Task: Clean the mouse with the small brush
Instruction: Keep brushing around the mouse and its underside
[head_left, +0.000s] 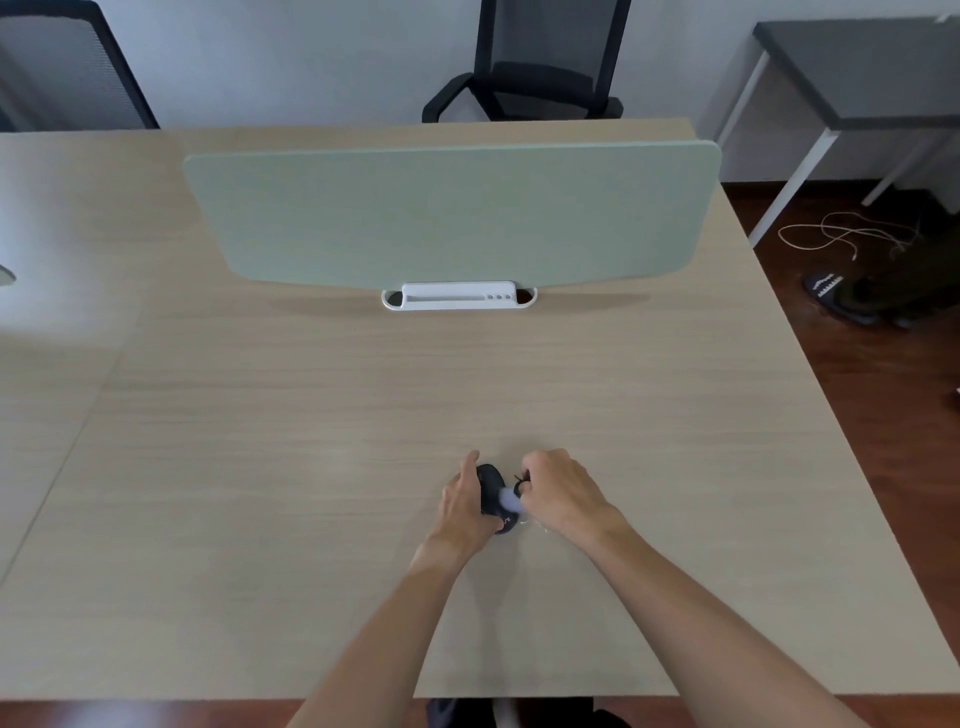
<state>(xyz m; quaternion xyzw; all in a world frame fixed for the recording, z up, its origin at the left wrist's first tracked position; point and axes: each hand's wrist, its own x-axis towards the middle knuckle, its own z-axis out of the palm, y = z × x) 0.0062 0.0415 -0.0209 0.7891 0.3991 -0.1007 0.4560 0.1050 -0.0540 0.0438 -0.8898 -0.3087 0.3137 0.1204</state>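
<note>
A black mouse (491, 488) lies on the light wooden desk (311, 467), near its front middle. My left hand (465, 506) grips the mouse from its left side, thumb at the far end. My right hand (558, 491) is closed on a small brush (511, 499) with a black handle. The brush's pale bristles rest on the mouse's top right side. Most of the handle is hidden in my fingers. A few tiny pale specks lie on the desk just right of the mouse.
A pale green divider panel (452, 218) stands across the desk's far half in a white holder (460, 297). Black office chairs (530, 67) stand behind the desk. A grey side table (862, 73), loose cables (841, 236) and slippers (836, 299) occupy the floor at right.
</note>
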